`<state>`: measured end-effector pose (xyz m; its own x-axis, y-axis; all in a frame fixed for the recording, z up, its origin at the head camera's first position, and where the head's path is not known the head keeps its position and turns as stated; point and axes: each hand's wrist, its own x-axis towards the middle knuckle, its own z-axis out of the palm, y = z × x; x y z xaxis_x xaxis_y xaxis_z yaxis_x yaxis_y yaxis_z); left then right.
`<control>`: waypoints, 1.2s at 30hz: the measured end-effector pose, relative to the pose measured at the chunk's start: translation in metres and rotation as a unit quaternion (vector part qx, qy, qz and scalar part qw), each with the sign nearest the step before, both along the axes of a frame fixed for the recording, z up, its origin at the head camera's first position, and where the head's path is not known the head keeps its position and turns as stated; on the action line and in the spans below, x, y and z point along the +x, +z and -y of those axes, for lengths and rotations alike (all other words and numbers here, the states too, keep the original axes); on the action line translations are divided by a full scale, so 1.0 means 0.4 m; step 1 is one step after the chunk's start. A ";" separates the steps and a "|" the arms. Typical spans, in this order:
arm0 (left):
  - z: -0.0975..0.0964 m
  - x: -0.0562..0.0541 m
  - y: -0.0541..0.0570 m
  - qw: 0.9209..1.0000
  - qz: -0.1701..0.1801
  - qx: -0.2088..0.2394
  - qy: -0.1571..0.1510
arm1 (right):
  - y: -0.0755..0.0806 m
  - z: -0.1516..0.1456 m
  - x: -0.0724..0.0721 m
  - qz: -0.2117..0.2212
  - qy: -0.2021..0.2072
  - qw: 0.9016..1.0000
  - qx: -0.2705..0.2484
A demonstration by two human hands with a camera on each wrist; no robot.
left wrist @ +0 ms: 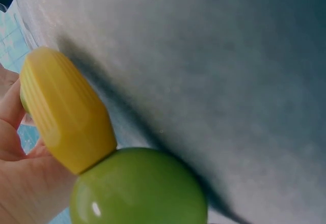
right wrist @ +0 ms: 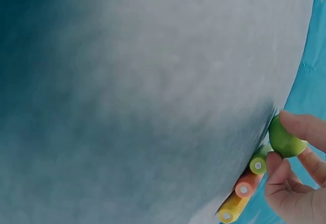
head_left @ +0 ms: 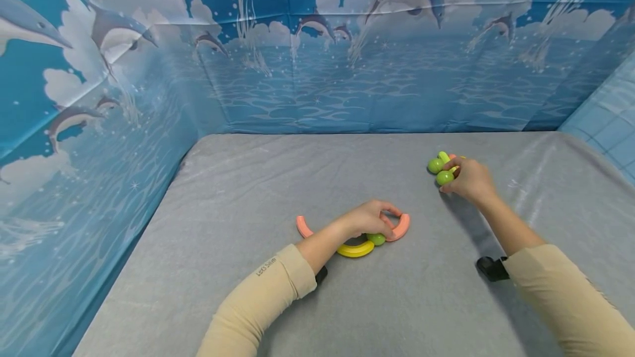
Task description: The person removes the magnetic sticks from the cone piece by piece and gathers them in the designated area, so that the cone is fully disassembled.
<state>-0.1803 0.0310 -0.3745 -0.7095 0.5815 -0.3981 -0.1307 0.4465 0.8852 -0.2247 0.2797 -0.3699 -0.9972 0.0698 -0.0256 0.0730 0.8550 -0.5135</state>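
My left hand point(head_left: 369, 218) grips a salmon-pink curved piece point(head_left: 403, 228) with thumb and fingers. A green ball point(head_left: 376, 239) sits between this piece and a yellow curved piece point(head_left: 355, 250). Farther left, a second pink curved piece point(head_left: 303, 226) is partly hidden by the forearm. In the left wrist view, the yellow piece point(left wrist: 66, 112) and green ball point(left wrist: 140, 191) meet in front of the hand. My right hand point(head_left: 470, 179) pinches a green ball point(right wrist: 285, 138). Beside it are another green ball point(head_left: 435, 166) and green, orange and yellow sticks point(right wrist: 245, 186) with round silvery ends.
A grey cloth point(head_left: 248, 180) covers the table. Blue curtains point(head_left: 317, 81) printed with dolphins hang behind it and along the left. Black wrist devices point(head_left: 492, 269) show below the cuffs of the beige sleeves.
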 end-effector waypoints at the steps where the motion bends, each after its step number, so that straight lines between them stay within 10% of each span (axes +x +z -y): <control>1: 0.000 0.000 0.000 1.000 0.000 0.000 0.000 | -0.001 0.000 -0.001 0.000 -0.001 1.000 0.000; 36: -0.002 0.000 0.000 1.000 -0.002 -0.003 -0.003 | 0.004 -0.008 0.000 -0.007 0.019 1.000 -0.021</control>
